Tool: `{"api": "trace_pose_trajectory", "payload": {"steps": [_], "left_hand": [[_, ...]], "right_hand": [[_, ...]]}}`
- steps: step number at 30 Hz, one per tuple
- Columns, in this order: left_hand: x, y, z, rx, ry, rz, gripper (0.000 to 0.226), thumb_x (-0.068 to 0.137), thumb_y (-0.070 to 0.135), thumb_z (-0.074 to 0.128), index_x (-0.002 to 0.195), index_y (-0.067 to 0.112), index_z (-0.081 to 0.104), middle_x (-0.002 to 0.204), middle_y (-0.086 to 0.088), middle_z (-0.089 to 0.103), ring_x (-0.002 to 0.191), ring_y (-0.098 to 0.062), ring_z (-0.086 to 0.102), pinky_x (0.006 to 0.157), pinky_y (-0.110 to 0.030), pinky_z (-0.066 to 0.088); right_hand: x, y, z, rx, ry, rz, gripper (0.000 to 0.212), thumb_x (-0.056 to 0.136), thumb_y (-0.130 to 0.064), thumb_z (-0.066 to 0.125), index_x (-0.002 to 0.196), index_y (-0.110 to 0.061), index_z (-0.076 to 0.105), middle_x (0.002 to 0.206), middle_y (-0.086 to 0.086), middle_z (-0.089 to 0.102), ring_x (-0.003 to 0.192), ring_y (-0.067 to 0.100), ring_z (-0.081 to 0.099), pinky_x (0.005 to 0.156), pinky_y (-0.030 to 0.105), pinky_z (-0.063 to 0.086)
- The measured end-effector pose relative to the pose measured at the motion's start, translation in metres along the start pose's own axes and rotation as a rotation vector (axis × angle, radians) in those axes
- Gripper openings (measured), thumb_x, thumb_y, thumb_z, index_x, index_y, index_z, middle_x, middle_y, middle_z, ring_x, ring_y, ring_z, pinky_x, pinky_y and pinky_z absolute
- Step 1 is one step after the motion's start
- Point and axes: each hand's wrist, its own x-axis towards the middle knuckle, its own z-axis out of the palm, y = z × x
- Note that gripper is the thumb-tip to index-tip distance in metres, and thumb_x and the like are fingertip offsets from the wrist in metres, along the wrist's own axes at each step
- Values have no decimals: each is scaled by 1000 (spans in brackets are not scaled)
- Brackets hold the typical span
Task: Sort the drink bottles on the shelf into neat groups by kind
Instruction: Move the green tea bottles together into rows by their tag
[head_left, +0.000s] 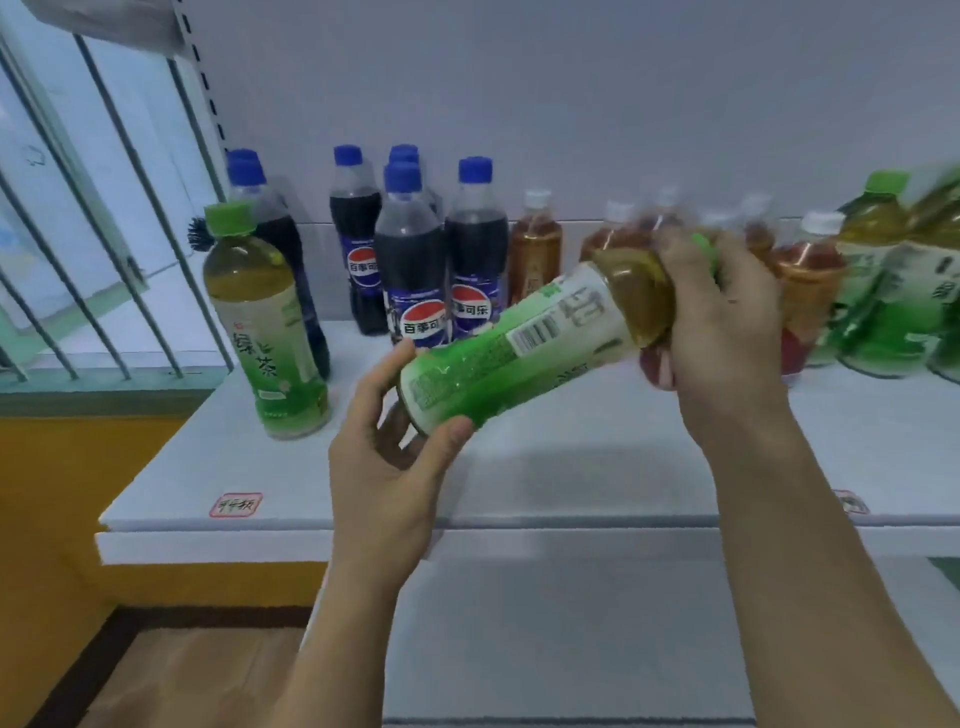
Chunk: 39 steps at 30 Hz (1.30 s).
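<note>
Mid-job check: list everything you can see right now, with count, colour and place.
held green tea bottle: one, green label, tilted on its side above the shelf, between both hands
standing green tea bottle: one, green cap, left front of shelf
cola bottles: at least five, dark with blue caps, back left
brown tea bottles: several, white caps, blurred, back centre to right
green tea group: at least two, blurred, far right
shelf: one, white, with a red-edged sticker at its front edge
left hand: grips the held bottle's base
right hand: grips its cap end
</note>
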Motion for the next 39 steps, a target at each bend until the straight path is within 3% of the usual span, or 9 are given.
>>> {"api": "trace_pose_trajectory", "payload": {"steps": [5, 9, 15, 17, 22, 26, 30, 35, 39], "left_hand": [[-3, -3, 103, -157, -111, 9, 69, 86, 14, 67, 151, 11, 44, 135, 18, 63, 125, -7, 61, 98, -26, 54], [-18, -9, 181, -120, -239, 7, 63, 93, 5, 63, 152, 13, 41, 131, 26, 63, 125, -2, 60, 101, -20, 50], [-48, -14, 304, -102, -218, -16, 61, 93, 0, 65, 142, 29, 46, 115, 38, 67, 107, 8, 67, 83, -8, 53], [-57, -11, 349, -83, -221, -13, 61, 92, 1, 67, 141, 33, 49, 114, 38, 67, 107, 6, 68, 88, -11, 53], [-74, -7, 445, 91, -253, -116, 54, 93, 8, 71, 143, 18, 55, 94, 52, 62, 95, 15, 66, 79, -2, 48], [-74, -1, 488, 86, -407, -371, 60, 84, 8, 81, 137, 25, 59, 108, 15, 77, 95, -3, 74, 78, -17, 57], [-70, 0, 513, 452, -375, -330, 68, 78, 27, 88, 137, 32, 55, 121, 11, 71, 103, -14, 71, 93, -41, 57], [-71, -5, 535, 856, -359, -303, 60, 82, 63, 68, 132, 37, 48, 118, 5, 65, 118, -26, 49, 88, -41, 38], [-70, -10, 540, 916, -312, -290, 60, 82, 66, 65, 131, 36, 50, 121, 5, 59, 117, -26, 50, 88, -45, 39]], "right_hand": [[-12, 12, -105, -55, 237, 46, 20, 93, -49, 53, 98, -35, 66, 93, -5, 69, 83, 15, 66, 58, 31, 55], [-11, 10, -182, -161, 355, 4, 18, 97, -45, 49, 104, -39, 64, 104, -7, 67, 93, 14, 65, 65, 34, 58], [2, 11, -299, -313, 393, -97, 20, 100, -43, 49, 108, -29, 61, 92, -28, 61, 84, -1, 61, 62, 25, 56], [13, 15, -342, -308, 385, -118, 17, 103, -40, 50, 108, -29, 61, 92, -27, 60, 84, -1, 61, 63, 22, 54], [68, 1, -430, -402, 182, -150, 18, 102, -40, 53, 116, -30, 61, 102, -18, 64, 94, 8, 65, 70, 28, 58], [130, -14, -451, -550, -48, -201, 23, 99, -36, 62, 116, -21, 64, 99, -20, 66, 95, 3, 65, 79, 24, 57], [173, -12, -433, -681, -251, -193, 30, 98, -43, 62, 118, -21, 63, 97, -15, 65, 89, 1, 62, 76, 22, 51], [201, -6, -415, -781, -386, -190, 33, 99, -43, 61, 121, -19, 65, 103, -5, 68, 95, 14, 63, 85, 32, 49], [206, -2, -416, -800, -396, -160, 35, 99, -44, 62, 124, -20, 65, 105, -6, 67, 97, 15, 62, 83, 29, 45]]}}
